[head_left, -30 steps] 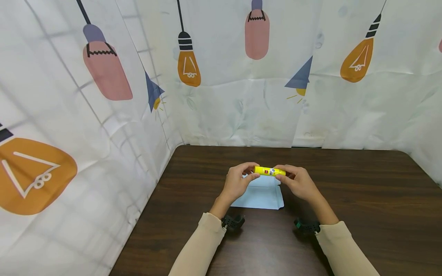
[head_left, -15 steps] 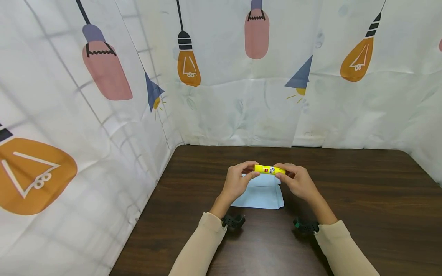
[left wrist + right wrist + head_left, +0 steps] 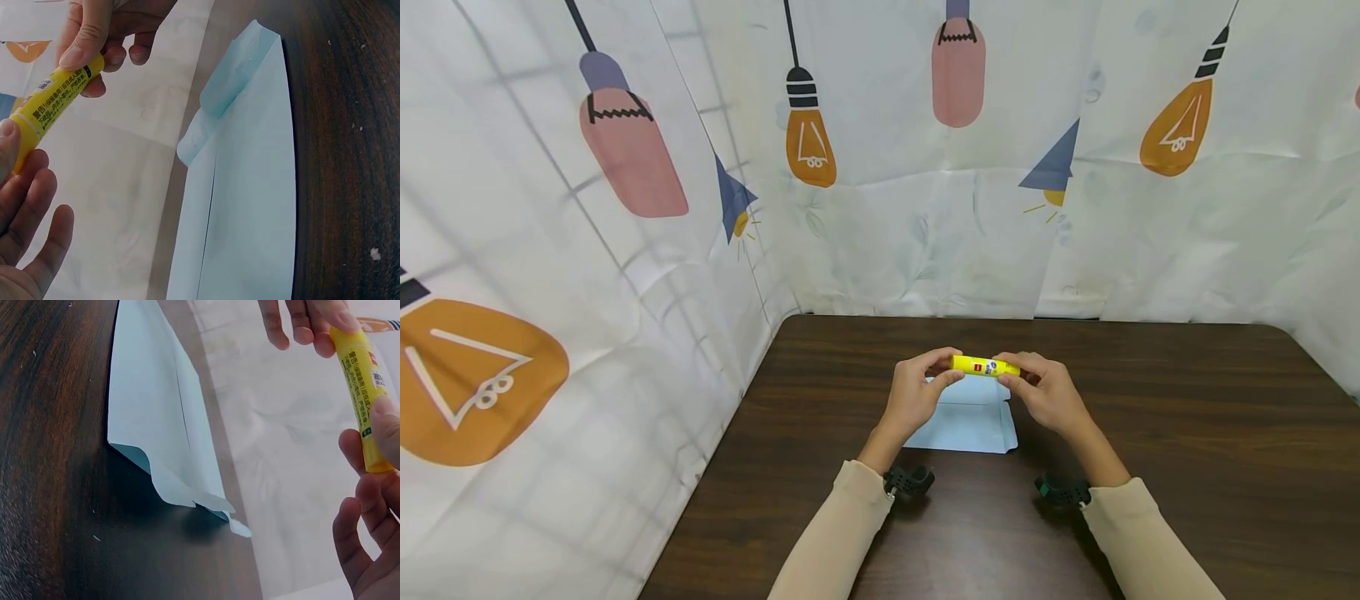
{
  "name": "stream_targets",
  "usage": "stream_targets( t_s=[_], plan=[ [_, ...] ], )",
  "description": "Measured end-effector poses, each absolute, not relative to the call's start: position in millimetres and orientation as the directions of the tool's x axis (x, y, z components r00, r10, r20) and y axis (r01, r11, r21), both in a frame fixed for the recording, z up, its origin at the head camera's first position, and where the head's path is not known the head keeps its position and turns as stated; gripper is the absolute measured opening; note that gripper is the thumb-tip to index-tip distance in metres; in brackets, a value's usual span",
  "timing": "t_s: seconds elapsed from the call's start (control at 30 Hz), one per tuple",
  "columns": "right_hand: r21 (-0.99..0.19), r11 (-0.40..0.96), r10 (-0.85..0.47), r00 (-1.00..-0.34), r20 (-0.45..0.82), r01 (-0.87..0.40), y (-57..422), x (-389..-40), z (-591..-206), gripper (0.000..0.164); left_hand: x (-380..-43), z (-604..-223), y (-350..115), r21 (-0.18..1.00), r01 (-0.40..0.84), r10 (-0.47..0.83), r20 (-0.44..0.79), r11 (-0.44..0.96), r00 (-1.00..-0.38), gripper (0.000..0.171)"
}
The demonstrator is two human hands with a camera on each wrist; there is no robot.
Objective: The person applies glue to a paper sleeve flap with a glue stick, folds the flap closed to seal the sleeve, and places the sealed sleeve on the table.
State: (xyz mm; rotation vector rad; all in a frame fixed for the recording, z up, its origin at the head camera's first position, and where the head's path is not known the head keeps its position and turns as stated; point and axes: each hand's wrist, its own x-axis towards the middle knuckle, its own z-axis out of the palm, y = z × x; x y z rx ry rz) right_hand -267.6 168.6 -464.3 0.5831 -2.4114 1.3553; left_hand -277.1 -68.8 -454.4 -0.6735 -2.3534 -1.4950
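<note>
Between my two hands a yellow glue stick (image 3: 979, 366) lies sideways, raised above the table, its cap on. My left hand (image 3: 917, 387) pinches its left end between thumb and fingers. The other end is pinched the same way by my right hand (image 3: 1047, 390). Printed text shows on the glue stick's barrel (image 3: 56, 100) in the left wrist view. Below and behind it, a light blue folded paper (image 3: 966, 425), shaped like an envelope, lies on the table. In the right wrist view the edge flaps of this paper (image 3: 162, 425) curl up off the wood.
The dark wooden table (image 3: 1187, 433) reaches back to a white curtain (image 3: 880, 242) printed with lamps and bulbs. Small white specks (image 3: 375, 254) dot the wood beside the paper. A black wrist device (image 3: 910, 481) sits on each wrist.
Both hands have lifted the glue stick very slightly, holding it at both ends throughout. The blue paper stays in place.
</note>
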Motion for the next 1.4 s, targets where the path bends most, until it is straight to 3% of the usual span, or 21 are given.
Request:
stream_targets(
  t_s=[1.4],
  plan=[
    [-0.684,0.459,-0.136,-0.806,0.576,-0.566,159.4,-268.8,-464.7,0.03,-279.9,-454.5,-69.4,0.81,0.484,0.169,0.453,0.332,-0.875,0.031]
  ],
)
